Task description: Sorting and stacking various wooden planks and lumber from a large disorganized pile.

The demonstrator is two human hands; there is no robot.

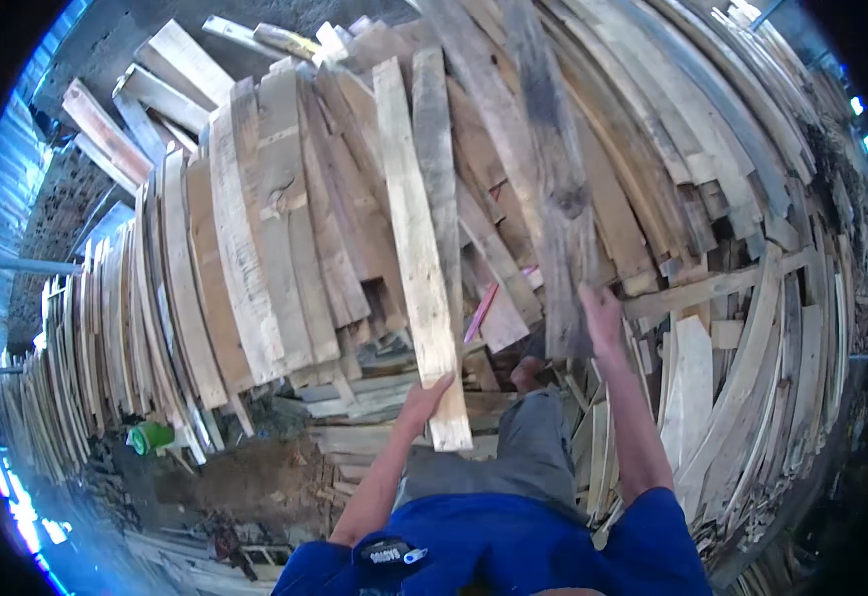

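My left hand is closed round the near end of a long pale plank, its thumb lying on top. The plank slants away from me over the stack. My right hand grips the right edge of a dark grey board with a large knot, close to its near end. The fingers under that board are hidden, and the board is slightly blurred. Between the two pieces lies a slim pinkish-red stick-like thing, too small to name. A second greyish plank rests beside the pale one.
Rows of stacked boards spread left and right. A wooden crosspiece runs at the right, with upright offcuts below it. A green container stands at lower left near bare ground. Loose planks jut out at far left.
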